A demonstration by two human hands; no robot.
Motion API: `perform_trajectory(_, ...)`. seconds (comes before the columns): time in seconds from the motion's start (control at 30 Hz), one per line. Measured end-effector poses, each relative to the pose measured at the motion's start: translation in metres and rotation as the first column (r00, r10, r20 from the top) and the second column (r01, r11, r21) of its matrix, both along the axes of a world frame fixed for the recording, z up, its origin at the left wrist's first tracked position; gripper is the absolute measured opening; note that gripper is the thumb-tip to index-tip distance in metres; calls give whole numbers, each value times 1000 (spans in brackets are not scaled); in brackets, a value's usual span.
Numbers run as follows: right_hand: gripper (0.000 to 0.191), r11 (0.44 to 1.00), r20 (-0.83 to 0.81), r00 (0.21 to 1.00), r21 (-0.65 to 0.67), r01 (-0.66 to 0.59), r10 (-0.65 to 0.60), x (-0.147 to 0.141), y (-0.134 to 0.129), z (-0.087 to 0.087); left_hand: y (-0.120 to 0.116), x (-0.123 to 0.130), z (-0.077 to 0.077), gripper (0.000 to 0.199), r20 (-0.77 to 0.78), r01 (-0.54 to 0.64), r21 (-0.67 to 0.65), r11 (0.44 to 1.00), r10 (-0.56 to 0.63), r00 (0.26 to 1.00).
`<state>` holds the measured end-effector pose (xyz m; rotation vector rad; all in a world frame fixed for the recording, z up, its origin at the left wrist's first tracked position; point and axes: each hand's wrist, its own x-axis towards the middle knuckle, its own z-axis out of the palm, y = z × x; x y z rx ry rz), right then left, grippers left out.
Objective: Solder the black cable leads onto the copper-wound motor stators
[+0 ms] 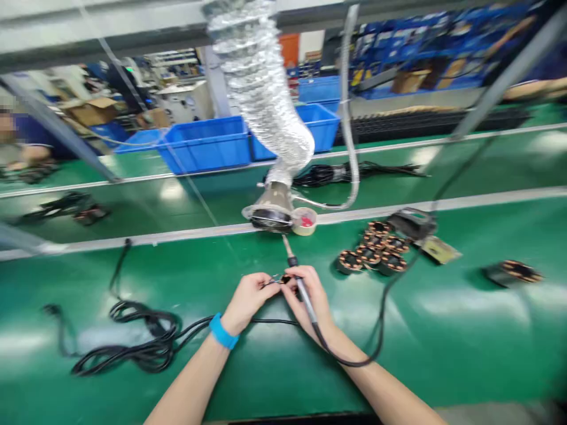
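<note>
My right hand [312, 295] is wrapped round a soldering iron [303, 293], its tip pointing up and away toward the fume hood. Between the fingertips of both hands is a small dark part with coppery spots [286, 279], mostly hidden by the fingers. My left hand [248, 298], below which sits a blue wristband [222, 332], is closed in a pinch on thin wire ends [272, 281]; the blur hides their detail. A black power cable [153, 330] lies coiled on the left and passes beneath my left wrist toward my right hand.
A fume hood [271, 206] on a silver duct [266, 77] hangs ahead, beside a tape roll [305, 222]. Several copper-wound stators [370, 251] stand right of centre, another stator [514, 273] farther right. Blue bins [206, 144] stand behind. The iron's cord [381, 319] crosses my right forearm.
</note>
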<state>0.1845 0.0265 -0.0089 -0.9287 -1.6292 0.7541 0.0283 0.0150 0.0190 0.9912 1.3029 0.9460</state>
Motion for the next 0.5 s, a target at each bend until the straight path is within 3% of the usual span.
perform_trajectory(0.3,27,999,-48,998,-5,39,-39,-1,-1,2,2,-18,-1,26,286,49,-67,997,-27,958)
perform_trajectory(0.5,14,986,-177,972,-87,142,-156,7,-8,7,0,-20,-3,23,257,137,-94,986,-109,960)
